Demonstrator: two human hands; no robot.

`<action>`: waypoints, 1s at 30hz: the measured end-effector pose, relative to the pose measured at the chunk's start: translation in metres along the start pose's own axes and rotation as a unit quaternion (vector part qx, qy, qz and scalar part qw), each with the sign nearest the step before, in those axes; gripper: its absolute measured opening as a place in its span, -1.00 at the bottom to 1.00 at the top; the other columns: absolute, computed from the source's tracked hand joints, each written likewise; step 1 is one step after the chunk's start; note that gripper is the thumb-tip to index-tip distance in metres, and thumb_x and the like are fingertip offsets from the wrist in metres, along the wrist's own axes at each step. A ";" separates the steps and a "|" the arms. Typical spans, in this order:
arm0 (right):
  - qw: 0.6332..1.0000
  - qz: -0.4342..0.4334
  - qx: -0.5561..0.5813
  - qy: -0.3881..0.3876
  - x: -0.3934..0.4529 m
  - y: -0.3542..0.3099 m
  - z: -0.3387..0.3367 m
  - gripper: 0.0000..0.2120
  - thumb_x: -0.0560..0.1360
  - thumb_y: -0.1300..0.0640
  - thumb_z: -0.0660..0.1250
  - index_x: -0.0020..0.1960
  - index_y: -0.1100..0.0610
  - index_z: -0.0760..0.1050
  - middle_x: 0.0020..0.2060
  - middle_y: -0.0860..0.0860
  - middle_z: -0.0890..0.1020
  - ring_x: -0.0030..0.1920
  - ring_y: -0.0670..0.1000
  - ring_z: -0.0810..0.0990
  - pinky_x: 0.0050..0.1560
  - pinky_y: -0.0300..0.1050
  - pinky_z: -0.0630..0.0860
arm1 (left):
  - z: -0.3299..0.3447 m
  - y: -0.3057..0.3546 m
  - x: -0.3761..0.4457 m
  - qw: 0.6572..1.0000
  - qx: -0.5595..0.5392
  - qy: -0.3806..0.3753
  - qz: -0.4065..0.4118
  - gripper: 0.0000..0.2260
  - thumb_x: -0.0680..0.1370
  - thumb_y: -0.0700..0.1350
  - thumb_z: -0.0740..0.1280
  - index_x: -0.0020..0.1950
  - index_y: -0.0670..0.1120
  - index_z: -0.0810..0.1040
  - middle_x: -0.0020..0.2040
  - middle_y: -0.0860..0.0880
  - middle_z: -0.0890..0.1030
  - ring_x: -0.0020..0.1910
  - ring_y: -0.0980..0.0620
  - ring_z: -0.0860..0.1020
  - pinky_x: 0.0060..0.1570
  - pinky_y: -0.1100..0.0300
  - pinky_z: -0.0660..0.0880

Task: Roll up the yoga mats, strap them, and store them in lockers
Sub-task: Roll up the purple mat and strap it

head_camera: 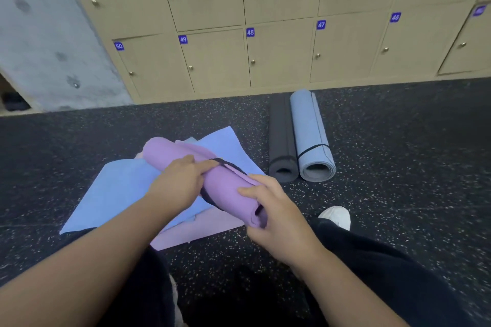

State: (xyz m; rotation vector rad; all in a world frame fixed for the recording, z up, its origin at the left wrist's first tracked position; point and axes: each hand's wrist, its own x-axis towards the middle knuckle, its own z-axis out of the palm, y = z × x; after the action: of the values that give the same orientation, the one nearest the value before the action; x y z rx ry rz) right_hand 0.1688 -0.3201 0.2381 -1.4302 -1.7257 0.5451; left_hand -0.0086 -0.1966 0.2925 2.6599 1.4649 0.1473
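Observation:
A rolled purple yoga mat (pixel 225 186) lies slanted over flat mats on the floor. A black strap (pixel 228 163) runs round its middle. My left hand (pixel 180 180) lies on the roll, its fingers curled at the strap. My right hand (pixel 276 210) grips the roll's near open end. Under the roll lie a flat blue mat (pixel 114 194) and a flat lilac mat (pixel 202 228). To the right lie a rolled black mat (pixel 281 141) and a rolled grey-blue mat (pixel 310 135) with a black strap round it. Closed wooden lockers (pixel 279 56) line the far wall.
The floor (pixel 398 167) is dark speckled rubber. A grey concrete pillar (pixel 45 42) stands at the left. My white shoe (pixel 337 216) and dark trouser legs fill the near floor. The lockers carry purple number tags, 46 to 50.

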 end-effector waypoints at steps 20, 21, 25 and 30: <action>0.953 0.235 0.073 0.176 0.027 0.031 0.007 -0.52 0.35 0.03 0.49 0.11 -0.19 0.28 0.11 -0.21 0.44 0.07 -0.34 0.40 -0.03 -0.30 0.41 | 0.065 0.031 0.043 0.935 -0.350 0.060 -0.002 -0.54 0.51 -0.23 0.33 0.21 0.15 0.18 -0.09 0.12 0.45 -0.24 0.20 0.49 -0.19 0.23 0.40; 0.948 0.244 0.082 0.187 0.028 0.035 0.007 -0.52 0.34 0.03 0.50 0.11 -0.16 0.30 0.11 -0.21 0.45 0.07 -0.33 0.42 -0.04 -0.33 0.40 | 0.068 0.032 0.050 0.934 -0.351 0.059 0.002 -0.58 0.52 -0.23 0.32 0.19 0.10 0.20 -0.12 0.09 0.46 -0.26 0.19 0.48 -0.22 0.23 0.39; 0.941 0.255 0.094 0.202 0.035 0.041 0.009 -0.50 0.33 0.05 0.51 0.14 -0.10 0.33 0.08 -0.21 0.47 0.07 -0.32 0.43 -0.05 -0.42 0.40 | 0.067 0.022 0.078 0.942 -0.325 0.076 -0.017 -0.73 0.54 -0.26 0.27 0.10 0.00 0.26 -0.19 0.06 0.47 -0.34 0.18 0.43 -0.33 0.33 0.34; 0.938 0.267 0.074 0.207 0.058 0.055 0.010 -0.51 0.36 0.05 0.49 0.16 -0.13 0.30 0.14 -0.22 0.44 0.09 -0.37 0.41 -0.07 -0.43 0.39 | 0.077 0.008 0.102 0.960 -0.275 0.011 -0.054 -0.57 0.56 -0.19 0.28 0.38 -0.06 0.23 0.12 -0.01 0.46 0.02 0.01 0.50 -0.01 0.11 0.45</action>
State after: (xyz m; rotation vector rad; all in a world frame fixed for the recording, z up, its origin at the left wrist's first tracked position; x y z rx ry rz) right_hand 0.1921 -0.2487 0.2087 -1.7591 -0.9429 0.5889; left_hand 0.0626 -0.1177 0.2207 2.1340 1.3269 0.4967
